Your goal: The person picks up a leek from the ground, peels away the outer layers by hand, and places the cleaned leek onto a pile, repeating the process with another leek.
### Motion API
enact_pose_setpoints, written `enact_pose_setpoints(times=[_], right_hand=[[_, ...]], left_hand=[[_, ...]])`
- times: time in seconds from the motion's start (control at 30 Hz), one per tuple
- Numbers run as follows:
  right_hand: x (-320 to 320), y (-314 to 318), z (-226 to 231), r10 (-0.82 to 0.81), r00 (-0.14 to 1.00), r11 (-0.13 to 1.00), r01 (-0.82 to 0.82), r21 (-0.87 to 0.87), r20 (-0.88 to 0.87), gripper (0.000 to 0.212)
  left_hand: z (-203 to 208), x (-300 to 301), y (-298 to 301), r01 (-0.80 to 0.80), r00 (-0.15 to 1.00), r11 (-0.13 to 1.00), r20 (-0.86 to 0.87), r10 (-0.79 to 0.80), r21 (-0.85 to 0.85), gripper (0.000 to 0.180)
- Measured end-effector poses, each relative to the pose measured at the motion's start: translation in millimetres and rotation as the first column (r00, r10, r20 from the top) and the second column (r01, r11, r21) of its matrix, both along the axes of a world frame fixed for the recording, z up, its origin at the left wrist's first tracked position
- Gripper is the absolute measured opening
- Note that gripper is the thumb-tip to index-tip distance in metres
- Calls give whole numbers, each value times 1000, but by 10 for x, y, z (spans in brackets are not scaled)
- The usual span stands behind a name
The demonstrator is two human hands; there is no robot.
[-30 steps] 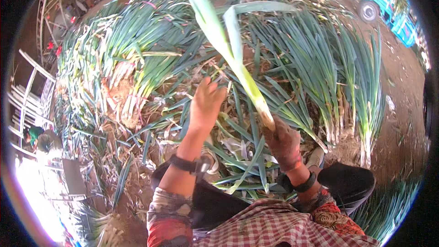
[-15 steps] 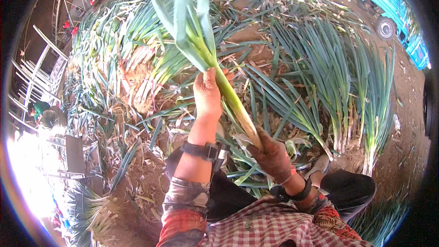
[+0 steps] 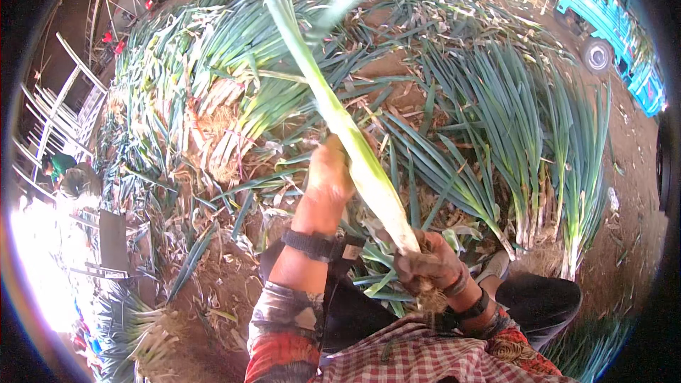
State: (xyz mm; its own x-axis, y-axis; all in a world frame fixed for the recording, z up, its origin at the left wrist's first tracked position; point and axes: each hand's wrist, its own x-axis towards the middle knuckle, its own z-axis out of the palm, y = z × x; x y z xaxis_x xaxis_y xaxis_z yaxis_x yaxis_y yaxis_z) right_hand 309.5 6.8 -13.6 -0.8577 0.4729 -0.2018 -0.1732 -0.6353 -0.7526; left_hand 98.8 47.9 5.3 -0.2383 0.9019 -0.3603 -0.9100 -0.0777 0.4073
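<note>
The right hand (image 3: 434, 266) has its grip closed tight around the root end of a long leek (image 3: 355, 149), the pale shaft rising out of the fist and slanting up and away to the left, where it turns green and splits into leaves far above the grip. A tuft of dirty roots (image 3: 429, 301) pokes out just below the fist. The left hand (image 3: 328, 174) lies against the shaft partway up from that grip, on its left side, fingers curled along the pale stalk and touching it; whether they close fully round it I cannot tell. Each wrist carries a dark band. Beyond the grip, the ground (image 3: 631, 191) is covered with more leeks: a tidy row (image 3: 539, 142) lying side by side off to the right, a looser heap (image 3: 213, 85) to the left, and trimmed leaves scattered just under the hands. A blue vehicle (image 3: 613, 42) stands well beyond, at the far right.
</note>
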Motion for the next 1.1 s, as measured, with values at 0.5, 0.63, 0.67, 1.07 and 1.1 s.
enact_pose_setpoints(times=[0.5,0.63,0.67,1.07,1.1], right_hand=[[-151,217,37,-82,953,843,-89,530,292,38],[-245,156,-48,-84,975,694,-92,714,207,31],[-208,204,-44,-263,949,680,54,732,175,38],[-424,426,-241,-23,975,257,-209,943,223,32],[-326,384,-285,33,971,396,-230,889,236,30]], left_hand=[[379,185,-57,-142,982,976,-98,160,167,43],[115,-185,-84,-73,969,979,-218,115,191,38],[129,-202,-93,-66,979,975,-177,104,212,37],[-19,-514,-114,-97,982,909,186,22,406,33],[-76,-614,-148,-112,984,875,172,33,472,28]])
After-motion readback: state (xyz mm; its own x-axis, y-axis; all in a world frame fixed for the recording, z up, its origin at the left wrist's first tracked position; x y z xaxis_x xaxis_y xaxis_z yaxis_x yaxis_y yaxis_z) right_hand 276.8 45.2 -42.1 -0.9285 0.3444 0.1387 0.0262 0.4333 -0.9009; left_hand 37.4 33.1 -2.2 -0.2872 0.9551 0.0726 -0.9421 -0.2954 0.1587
